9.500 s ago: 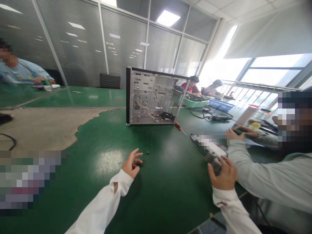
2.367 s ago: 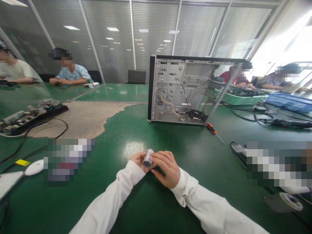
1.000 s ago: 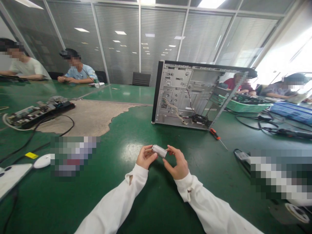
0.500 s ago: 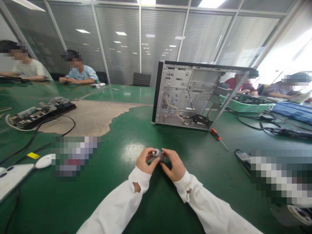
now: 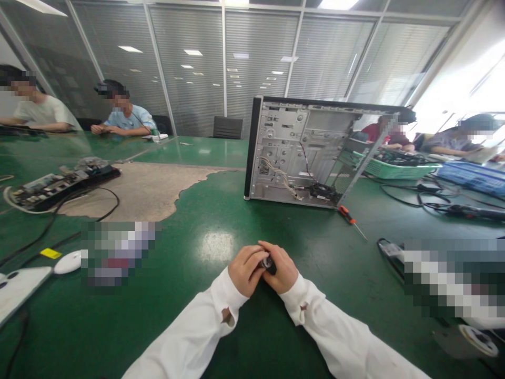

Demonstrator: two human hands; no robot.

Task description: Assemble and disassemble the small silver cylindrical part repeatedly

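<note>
Over the table, in the middle of the head view, my two hands meet around a small grey-and-dark cylindrical part that looks like a little motor. My left hand is closed, its thumb and fingers pinching the end towards the left. The fingers of my right hand wrap the other side and cover most of the body. Only a short stretch with a ringed end shows between them. White sleeves reach down to both wrists.
An open computer case stands ahead on the green table. By its corner lies an orange-handled screwdriver. At right are a green basket, cables and a tape roll; at left, a circuit board and white mouse. People sit beyond.
My hands have closed in on the small part, which has turned and shifted right, and now cover more of it. The right fingers now wrap over it. The view has shifted slightly.
</note>
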